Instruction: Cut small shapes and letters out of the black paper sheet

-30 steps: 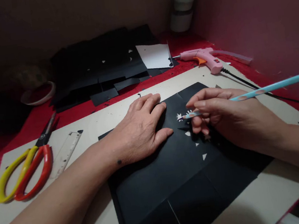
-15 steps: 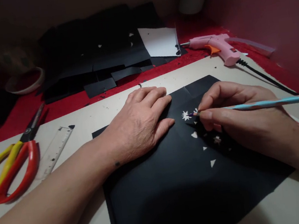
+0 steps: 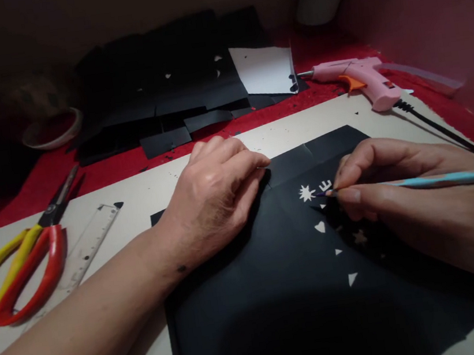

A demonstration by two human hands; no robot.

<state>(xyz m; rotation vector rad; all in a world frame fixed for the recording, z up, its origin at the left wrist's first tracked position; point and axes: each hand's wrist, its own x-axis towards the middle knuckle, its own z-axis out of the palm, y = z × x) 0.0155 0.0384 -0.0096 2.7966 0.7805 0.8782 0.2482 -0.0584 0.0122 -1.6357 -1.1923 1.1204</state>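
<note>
A sheet of black paper (image 3: 243, 293) lies in front of me, with small white shapes in it: a star (image 3: 307, 193), triangles and an E-like mark (image 3: 325, 186). My right hand (image 3: 399, 185) pinches a light-blue striped pencil (image 3: 451, 179) near its dark point. That point is just right of the star, by the E-like mark. At the paper's far left edge, my left hand (image 3: 216, 189) has its fingers bent and its thumb and forefinger together, closed on the sheet's edge.
Scissors (image 3: 33, 256) with yellow and red handles lie at left beside a clear ruler (image 3: 92, 243). A pink glue gun (image 3: 363, 76) with a black cord rests at the back right. Behind are black paper sheets (image 3: 130, 92), a white piece (image 3: 266, 69) and a bowl (image 3: 54, 134).
My left hand has gone from lying flat with spread fingers to bent, closed fingers. The pencil point has moved off the star towards the E-like mark. The view has shifted slightly.
</note>
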